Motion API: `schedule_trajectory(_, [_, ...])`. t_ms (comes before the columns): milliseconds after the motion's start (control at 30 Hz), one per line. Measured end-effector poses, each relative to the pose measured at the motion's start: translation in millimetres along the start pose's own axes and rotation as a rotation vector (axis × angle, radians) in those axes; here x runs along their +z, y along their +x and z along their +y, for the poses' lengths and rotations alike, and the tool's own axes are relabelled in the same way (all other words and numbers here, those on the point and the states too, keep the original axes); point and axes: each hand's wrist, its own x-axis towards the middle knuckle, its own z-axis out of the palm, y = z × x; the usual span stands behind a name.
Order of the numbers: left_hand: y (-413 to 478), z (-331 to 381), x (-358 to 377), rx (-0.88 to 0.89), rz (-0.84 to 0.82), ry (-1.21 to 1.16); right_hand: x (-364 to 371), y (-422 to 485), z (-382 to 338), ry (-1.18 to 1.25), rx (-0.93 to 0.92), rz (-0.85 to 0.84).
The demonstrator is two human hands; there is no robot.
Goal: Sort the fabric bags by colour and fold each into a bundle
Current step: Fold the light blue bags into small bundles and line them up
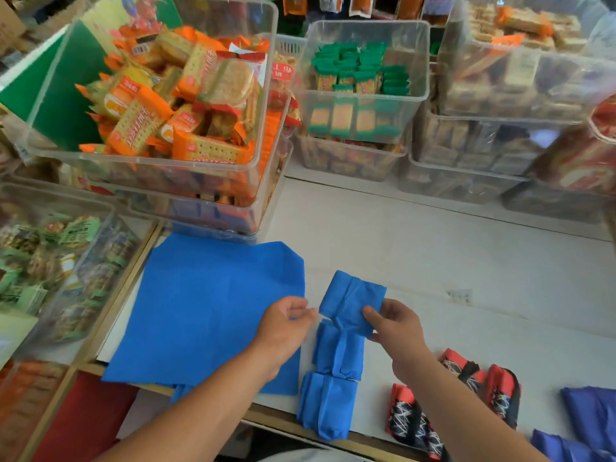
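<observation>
On the white counter [433, 248], the right hand [396, 328] pinches the 3rd blue bundle [350, 301]; the left hand [286, 325] hovers beside it, fingers loosely curled, gripping nothing. Best to set it square above the 2 finished blue bundles [338, 350] — folds pressed flat. Flat blue bags [206, 305] lie left, red-and-black bundles [413, 418] right — snack bins [160, 105] crowd the far side.

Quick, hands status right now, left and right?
Left hand: loosely curled over the flat blue bag; grip cannot be told.
Right hand: pinching the farthest blue bundle.
</observation>
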Motion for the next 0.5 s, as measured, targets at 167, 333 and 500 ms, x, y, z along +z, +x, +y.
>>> schedule_trajectory(167, [23.2, -57.6, -25.1, 0.074, 0.069, 0.557, 16.6, 55.4, 21.5, -0.128, 0.024, 0.056])
schedule_trajectory(333, [25.2, -98.0, -39.0, 0.022, -0.014, 0.857, 21.8, 82.5, 42.1, -0.553, -0.088, 0.155])
schedule_trajectory(500, [20.9, -130.3, -51.8, 0.082, -0.069, 0.981, 33.3, 68.5, 57.7, -1.114, -0.462, 0.002])
